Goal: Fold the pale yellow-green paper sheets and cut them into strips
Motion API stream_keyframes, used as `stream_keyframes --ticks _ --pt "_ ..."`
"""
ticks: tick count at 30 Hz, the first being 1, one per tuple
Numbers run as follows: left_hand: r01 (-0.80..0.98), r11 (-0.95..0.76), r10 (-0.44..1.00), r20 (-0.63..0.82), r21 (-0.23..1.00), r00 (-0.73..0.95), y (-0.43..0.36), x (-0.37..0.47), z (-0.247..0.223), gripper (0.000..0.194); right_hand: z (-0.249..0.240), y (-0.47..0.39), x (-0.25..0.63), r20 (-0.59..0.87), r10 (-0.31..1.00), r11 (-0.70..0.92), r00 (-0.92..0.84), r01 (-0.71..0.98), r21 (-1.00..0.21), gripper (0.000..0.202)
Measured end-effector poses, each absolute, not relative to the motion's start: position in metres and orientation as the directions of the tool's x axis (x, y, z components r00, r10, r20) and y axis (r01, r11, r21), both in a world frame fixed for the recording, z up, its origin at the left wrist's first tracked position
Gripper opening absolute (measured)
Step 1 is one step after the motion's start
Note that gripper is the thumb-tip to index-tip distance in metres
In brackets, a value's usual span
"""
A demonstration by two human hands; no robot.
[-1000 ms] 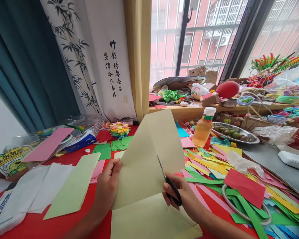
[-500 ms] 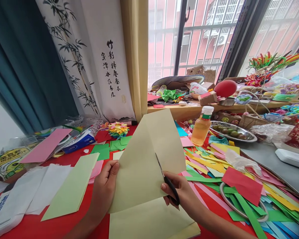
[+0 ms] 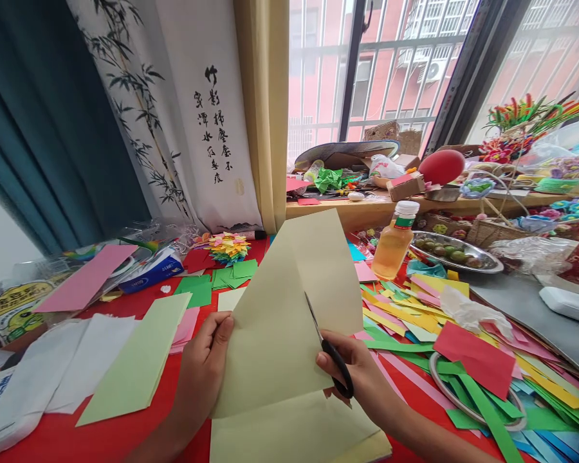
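Observation:
A large pale yellow sheet of paper (image 3: 270,321) with a fold line is held up in front of me, tilted away. My left hand (image 3: 205,360) pinches its left edge between thumb and fingers. My right hand (image 3: 350,370) grips black-handled scissors (image 3: 336,363); one blade lies across the front of the sheet near the fold, and the other blade is hidden behind the paper. Below the raised sheet, a stack of the same pale paper (image 3: 289,431) rests on the red tablecloth.
To the left lie light green sheets (image 3: 135,366) and white tissues (image 3: 94,360). Colourful paper strips (image 3: 463,360) cover the right side, with a drink bottle (image 3: 394,241) and a metal plate (image 3: 487,263) of green fruit behind. A folded paper ornament (image 3: 228,249) stands at the back.
The view has shifted slightly. Both hands still hold the sheet and scissors, and the blade sits in nearly the same place on the paper.

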State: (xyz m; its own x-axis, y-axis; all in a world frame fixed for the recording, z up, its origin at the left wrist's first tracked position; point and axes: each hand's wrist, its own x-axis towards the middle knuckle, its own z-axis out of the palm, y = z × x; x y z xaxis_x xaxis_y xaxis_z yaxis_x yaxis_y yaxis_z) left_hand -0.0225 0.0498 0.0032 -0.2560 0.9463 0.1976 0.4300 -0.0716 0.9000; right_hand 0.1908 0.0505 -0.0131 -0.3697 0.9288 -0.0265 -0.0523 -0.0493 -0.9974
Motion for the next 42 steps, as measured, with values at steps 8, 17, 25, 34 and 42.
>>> stream_keyframes --ticks 8,17,25,34,42 --pt "0.429 -0.073 0.950 0.194 0.900 -0.245 0.047 -0.022 0.002 0.030 -0.013 0.049 0.191 0.015 0.940 0.001 -0.342 -0.043 -0.999 0.029" --pt "0.429 -0.078 0.952 0.196 0.900 -0.237 0.047 -0.021 0.003 0.030 -0.010 0.049 0.190 0.007 0.943 -0.007 -0.332 -0.040 -0.999 0.030" --pt "0.455 -0.080 0.948 0.209 0.887 -0.240 0.047 -0.023 0.001 0.028 -0.014 0.051 0.192 0.026 0.935 0.005 -0.354 -0.058 -0.998 0.033" --pt "0.312 0.047 0.999 -0.049 0.949 -0.003 0.047 -0.021 0.007 0.036 -0.010 0.051 0.197 0.043 0.943 0.050 -0.329 0.013 -0.999 0.033" --pt "0.096 0.245 0.881 -0.263 0.965 0.394 0.081 -0.018 0.041 0.040 -0.011 0.054 0.194 -0.057 0.873 -0.052 -0.484 0.023 -0.998 0.032"
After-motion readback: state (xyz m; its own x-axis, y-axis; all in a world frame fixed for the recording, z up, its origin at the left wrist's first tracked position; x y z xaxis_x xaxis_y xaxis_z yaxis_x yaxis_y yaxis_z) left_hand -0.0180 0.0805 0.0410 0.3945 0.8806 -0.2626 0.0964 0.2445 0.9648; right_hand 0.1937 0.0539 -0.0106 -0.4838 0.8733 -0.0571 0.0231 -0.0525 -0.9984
